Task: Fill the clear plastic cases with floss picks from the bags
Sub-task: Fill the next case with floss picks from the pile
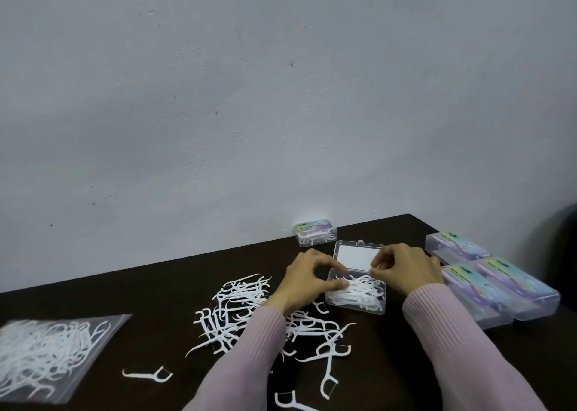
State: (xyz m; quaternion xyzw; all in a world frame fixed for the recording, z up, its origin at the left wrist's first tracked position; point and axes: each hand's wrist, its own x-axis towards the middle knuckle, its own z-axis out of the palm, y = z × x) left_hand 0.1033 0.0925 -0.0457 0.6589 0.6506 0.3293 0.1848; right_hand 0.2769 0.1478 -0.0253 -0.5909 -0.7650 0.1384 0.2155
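An open clear plastic case point(379, 308) sits mid-table, partly filled with white floss picks; its lid point(357, 255) lies tilted back. My left hand point(307, 281) curls at the case's left edge, thumb and finger touching the picks inside. At the case's back edge my right hand point(402, 268) pinches a floss pick above it. A loose heap of floss picks point(240, 310) spreads on the table to the left of the case. A clear bag of picks point(46, 351) lies at the far left.
Three closed cases with purple labels point(499, 285) lie at the right. One more closed case point(316, 232) stands against the grey wall. The dark table's far edge point(187, 259) meets the wall. Stray picks point(146, 374) lie near the front.
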